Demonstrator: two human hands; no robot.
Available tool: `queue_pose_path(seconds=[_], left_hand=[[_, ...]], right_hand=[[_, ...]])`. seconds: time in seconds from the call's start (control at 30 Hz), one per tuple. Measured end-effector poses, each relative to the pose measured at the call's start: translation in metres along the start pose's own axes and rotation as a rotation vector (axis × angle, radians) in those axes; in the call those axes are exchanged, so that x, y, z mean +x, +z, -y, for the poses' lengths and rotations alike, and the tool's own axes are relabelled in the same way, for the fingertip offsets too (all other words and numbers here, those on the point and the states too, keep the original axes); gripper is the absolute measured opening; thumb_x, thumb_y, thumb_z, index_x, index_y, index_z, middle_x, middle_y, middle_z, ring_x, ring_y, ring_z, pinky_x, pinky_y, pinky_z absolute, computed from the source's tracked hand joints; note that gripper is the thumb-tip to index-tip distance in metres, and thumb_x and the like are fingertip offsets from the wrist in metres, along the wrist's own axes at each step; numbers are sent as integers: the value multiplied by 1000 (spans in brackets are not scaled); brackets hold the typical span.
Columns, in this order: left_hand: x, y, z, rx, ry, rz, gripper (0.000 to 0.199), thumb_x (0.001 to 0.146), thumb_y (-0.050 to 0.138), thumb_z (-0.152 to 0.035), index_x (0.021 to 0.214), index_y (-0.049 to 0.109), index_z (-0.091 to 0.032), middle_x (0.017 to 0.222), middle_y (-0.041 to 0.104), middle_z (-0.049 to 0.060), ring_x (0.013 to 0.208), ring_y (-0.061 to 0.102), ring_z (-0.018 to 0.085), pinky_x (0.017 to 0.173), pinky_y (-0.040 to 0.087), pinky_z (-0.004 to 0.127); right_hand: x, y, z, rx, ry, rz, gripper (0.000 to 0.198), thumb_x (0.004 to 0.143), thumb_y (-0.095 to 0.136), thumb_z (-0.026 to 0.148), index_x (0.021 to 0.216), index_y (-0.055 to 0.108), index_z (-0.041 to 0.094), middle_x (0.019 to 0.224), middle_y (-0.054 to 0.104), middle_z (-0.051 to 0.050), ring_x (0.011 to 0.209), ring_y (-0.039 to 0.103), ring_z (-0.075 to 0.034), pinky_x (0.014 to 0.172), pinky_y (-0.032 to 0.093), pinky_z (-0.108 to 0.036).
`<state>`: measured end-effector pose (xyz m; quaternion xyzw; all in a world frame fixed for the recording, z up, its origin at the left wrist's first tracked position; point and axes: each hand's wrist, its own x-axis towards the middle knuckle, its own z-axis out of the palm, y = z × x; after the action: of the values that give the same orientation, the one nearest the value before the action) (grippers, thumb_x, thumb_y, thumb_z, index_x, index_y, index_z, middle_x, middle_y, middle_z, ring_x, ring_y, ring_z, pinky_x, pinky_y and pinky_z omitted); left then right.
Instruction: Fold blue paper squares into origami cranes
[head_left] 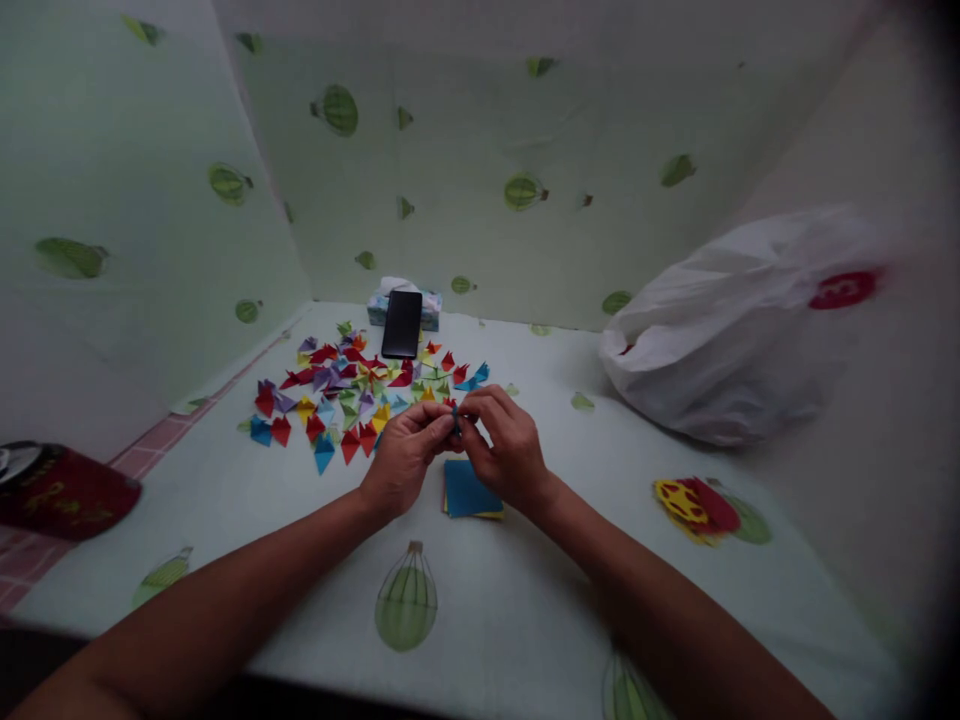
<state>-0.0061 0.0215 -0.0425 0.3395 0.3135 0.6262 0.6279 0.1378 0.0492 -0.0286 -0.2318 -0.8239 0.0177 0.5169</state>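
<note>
Blue paper piece [456, 421]: just beyond the paper stack [472, 490], between both hands.
Crease work, as judged: steady one side, press lightly with the opposite thumb, keep edges aligned.
Left hand [401, 455]: grip nearly closed, pinching the piece.
Right hand [510, 445]: grip narrow, grasping the same piece from the opposite side.
</note>
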Motion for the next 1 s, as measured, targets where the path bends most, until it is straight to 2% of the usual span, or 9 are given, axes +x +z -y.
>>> queue_pose_path(seconds=[0.37, 0.7, 0.87, 1.0], left_hand=[[1, -5, 5, 61, -27, 67, 26, 69, 87, -31, 79, 70, -14, 67, 68, -1, 60, 62, 9, 63, 52, 21], [2, -3, 1, 34, -32, 9, 29, 65, 88, -31, 78, 69, -13, 69, 67, 0, 59, 62, 10, 63, 53, 24], [2, -2, -1, 44, -28, 4, 30, 63, 90, -32, 75, 69, -13, 68, 66, -1, 57, 61, 9, 61, 51, 22], [1, -1, -2, 66, -15, 12, 30, 64, 89, -32, 77, 69, -13, 66, 66, -1, 57, 61, 9, 60, 50, 22]], right_hand=[[3, -8, -7, 89, 19, 87, 13, 81, 52, 10, 85, 49, 21, 90, 62, -10, 86, 60, -24, 74, 49, -40], [-3, 2, -5, -77, -33, 5, 15, 91, 50, 9, 83, 54, 21, 88, 65, -9, 83, 61, -22, 74, 51, -37], [-1, 0, -5, -28, -24, 33, 14, 93, 49, 9, 88, 56, 21, 89, 64, -9, 86, 61, -22, 76, 53, -37], [5, -7, -7, 110, 47, 98, 12, 88, 53, 8, 90, 55, 20, 90, 62, -9, 89, 61, -23, 78, 52, -38]])
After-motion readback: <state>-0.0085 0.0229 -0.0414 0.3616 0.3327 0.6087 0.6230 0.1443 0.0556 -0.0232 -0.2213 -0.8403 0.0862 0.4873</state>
